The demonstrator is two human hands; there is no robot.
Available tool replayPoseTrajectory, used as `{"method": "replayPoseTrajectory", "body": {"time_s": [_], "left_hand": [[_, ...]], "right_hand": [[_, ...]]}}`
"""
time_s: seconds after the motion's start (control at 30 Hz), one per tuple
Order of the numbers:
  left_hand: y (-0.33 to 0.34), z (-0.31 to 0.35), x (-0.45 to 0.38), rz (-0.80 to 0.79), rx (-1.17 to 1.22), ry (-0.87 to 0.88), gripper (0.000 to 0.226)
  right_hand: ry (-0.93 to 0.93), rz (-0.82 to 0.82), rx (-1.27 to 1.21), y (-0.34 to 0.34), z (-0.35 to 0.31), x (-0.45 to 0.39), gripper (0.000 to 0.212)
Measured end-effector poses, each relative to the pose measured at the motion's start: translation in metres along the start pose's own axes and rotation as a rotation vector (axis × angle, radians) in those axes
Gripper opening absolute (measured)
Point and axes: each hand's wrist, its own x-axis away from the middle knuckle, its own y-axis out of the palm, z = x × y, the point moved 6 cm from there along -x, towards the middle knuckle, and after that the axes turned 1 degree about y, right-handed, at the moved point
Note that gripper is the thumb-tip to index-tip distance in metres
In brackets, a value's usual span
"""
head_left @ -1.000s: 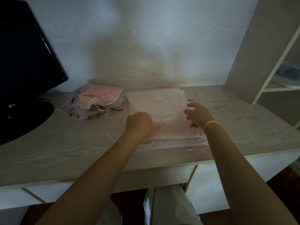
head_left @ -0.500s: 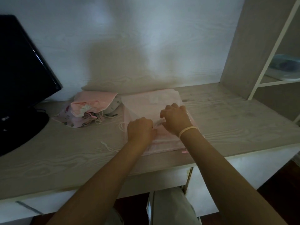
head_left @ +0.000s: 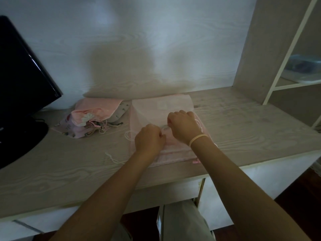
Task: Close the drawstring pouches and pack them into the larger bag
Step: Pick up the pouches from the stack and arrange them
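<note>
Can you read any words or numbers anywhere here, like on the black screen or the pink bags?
No text can be read.
Monitor: a tiny mark at its lower corner, too small to read.
Flat pink pouch: a pale patch, no legible words.
Patterned pouches: printed flowers only, no words.
Container on the shelf: blurred, nothing readable.

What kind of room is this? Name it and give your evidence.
Probably a home desk or study corner: a wood-grain desk against the wall, a dark monitor on its left, and open shelving on the right.
</note>
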Motion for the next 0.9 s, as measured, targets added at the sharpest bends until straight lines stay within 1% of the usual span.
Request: {"method": "replayPoseTrajectory", "body": {"time_s": [0.07, 0.13, 0.17, 0.2, 0.27, 0.33, 0.43, 0.53, 0.6, 0.67, 0.7, 0.77, 0.8, 0.83, 0.9], "left_hand": [[-0.004, -0.001, 0.0, 0.067, 0.018, 0.029, 0.031], [-0.008, -0.001, 0.0, 0.096, 0.084, 0.081, 0.038], [-0.008, -0.002, -0.001, 0.076, 0.165, 0.099, 0.041], [-0.009, -0.003, -0.002, 0.037, 0.294, 0.091, 0.04], [-0.011, -0.006, -0.002, -0.046, 0.579, 0.015, 0.033], [-0.018, -0.007, -0.002, -0.05, 0.71, -0.025, 0.03], [-0.029, -0.004, -0.005, 0.012, 0.739, 0.007, 0.024], [-0.03, 0.002, -0.009, -0.022, 0.776, 0.09, 0.023], [-0.028, 0.003, -0.008, -0.076, 0.81, 0.072, 0.024], [-0.025, 0.0, -0.01, -0.088, 0.832, 0.036, 0.026], [-0.024, -0.002, -0.011, -0.083, 0.829, 0.023, 0.026], [-0.022, -0.005, -0.014, -0.067, 0.828, 0.002, 0.027], [-0.02, -0.007, -0.015, -0.052, 0.835, -0.01, 0.026], [-0.019, -0.007, -0.015, -0.028, 0.834, -0.021, 0.025], [-0.018, -0.009, -0.014, 0.039, 0.801, -0.047, 0.021]], "right_hand": [[0.006, 0.022, -0.031, -0.001, -0.001, 0.0, 0.013], [0.019, 0.041, -0.044, -0.003, -0.001, 0.0, 0.013], [0.027, 0.053, -0.048, -0.004, 0.0, -0.001, 0.012], [0.033, 0.064, -0.052, -0.005, 0.0, -0.002, 0.012], [0.042, 0.079, -0.065, -0.005, 0.0, -0.002, 0.012], [0.039, 0.076, -0.076, -0.004, -0.003, -0.002, 0.012], [0.015, 0.037, -0.084, -0.001, -0.012, -0.003, 0.013], [0.008, 0.003, -0.115, 0.0, -0.016, -0.003, 0.012], [0.024, -0.009, -0.147, -0.001, -0.015, -0.003, 0.011], [0.046, -0.048, -0.2, -0.001, -0.015, -0.003, 0.008], [0.056, -0.079, -0.237, 0.001, -0.015, -0.004, 0.01], [0.064, -0.126, -0.313, 0.004, -0.016, -0.005, 0.015], [0.064, -0.129, -0.326, 0.004, -0.016, -0.005, 0.013], [0.064, -0.12, -0.318, 0.004, -0.015, -0.005, 0.01], [0.068, -0.099, -0.251, 0.004, -0.013, -0.006, 0.015]]}}
